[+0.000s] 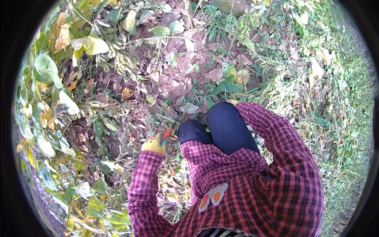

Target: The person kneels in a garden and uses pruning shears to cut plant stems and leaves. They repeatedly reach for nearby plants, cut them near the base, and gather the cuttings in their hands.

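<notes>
My left hand (154,144), in a yellow glove with a blue-grey edge, grips a hand tool by its orange-red handle (167,134). The tool's dark far end points toward my left knee and is too small to make out. Beyond my right knee (226,123), only a sliver of my right hand's yellow glove (233,102) shows; the knee and sleeve cover the rest. Near that glove are green leaves (228,86) and soybean stalks with pods (271,89). I am crouching in dark trousers and a red checked garment.
Standing soybean plants with yellowing leaves (91,46) and pods (124,63) line the left side. Brown soil (174,71) with dry leaves and small weeds lies ahead. Tangled stalks and green growth (322,124) cover the right. A stone-like lump (232,6) sits at the top edge.
</notes>
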Tool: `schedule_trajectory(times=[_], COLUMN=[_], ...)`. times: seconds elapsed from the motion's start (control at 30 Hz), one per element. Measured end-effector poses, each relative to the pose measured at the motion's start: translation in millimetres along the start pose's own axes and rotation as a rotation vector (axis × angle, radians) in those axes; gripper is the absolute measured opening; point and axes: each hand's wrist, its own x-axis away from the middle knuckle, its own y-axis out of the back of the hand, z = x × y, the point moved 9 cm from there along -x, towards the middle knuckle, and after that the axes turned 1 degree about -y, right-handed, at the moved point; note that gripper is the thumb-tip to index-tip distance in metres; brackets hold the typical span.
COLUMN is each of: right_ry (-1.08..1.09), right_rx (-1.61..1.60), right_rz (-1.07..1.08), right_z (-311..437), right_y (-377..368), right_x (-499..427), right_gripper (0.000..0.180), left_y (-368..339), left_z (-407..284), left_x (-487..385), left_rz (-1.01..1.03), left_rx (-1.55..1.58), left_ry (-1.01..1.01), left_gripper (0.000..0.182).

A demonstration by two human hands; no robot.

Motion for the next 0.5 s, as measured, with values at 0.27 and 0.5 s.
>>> schedule_trajectory(times=[0.27,0.5], right_ry=[-0.314,-0.111], right_rx=[-0.572,-0.593], right_rz=[-0.546,-0.595], right_z=[-18.1,91.3], right_y=[150.3,208.9], right_x=[36.4,18.0], right_gripper=[0.065,0.063], left_y=[7.3,34.7], left_z=[-6.5,24.6], left_x=[32.9,11.0], left_rz=[-0.260,-0.869], left_rx=[1.505,1.895], left_ry=[0.111,0.394], left_gripper=[0.044,0.023])
